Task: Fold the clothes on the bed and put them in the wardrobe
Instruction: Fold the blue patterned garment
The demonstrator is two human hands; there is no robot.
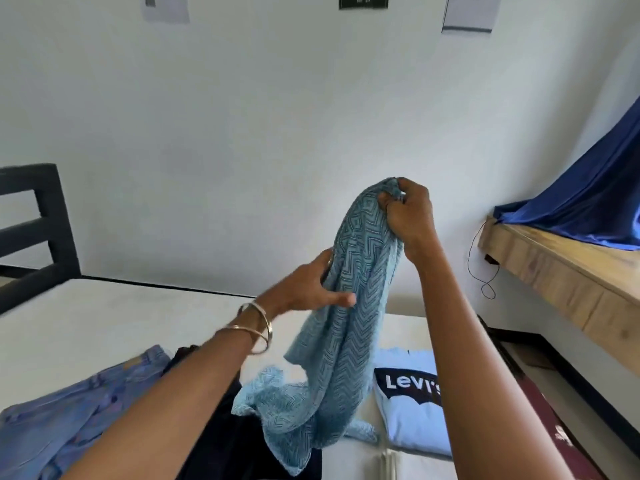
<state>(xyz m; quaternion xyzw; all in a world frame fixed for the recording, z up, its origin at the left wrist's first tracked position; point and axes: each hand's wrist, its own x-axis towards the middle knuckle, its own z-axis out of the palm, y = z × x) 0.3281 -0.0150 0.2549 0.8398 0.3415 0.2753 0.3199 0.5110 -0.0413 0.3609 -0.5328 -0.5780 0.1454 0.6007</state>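
Near the middle of the frame a light blue scarf point(349, 306) with a darker zigzag weave hung in a loose rope above the bed point(104, 317), its lower end bunched on the clothes lying there. The right hand point(408, 216), higher and just right of centre, had its grip clenched on the scarf's top, fingertips pinching a gathered edge. The left hand point(311, 289), lower and a little left of centre, with bangles point(258, 327) on its wrist, had the thumb laid across the front of the hanging cloth and the fingers passing behind it, a loose hold around the middle. The fabric looked thin, light and entirely limp, draping into deep folds; it should weigh almost nothing but will slump and twist unless held taut. A sensible hold would be at two corners of one edge so it opens flat. At the lower left lay blue jeans point(69, 417), beside them a dark garment point(221, 445) under the left forearm, and at the lower right a folded pale blue T-shirt point(408, 410) printed with a Levi's logo. A wooden shelf point(554, 271) with a blue cloth point(588, 202) sat at the right. No wardrobe was in view.
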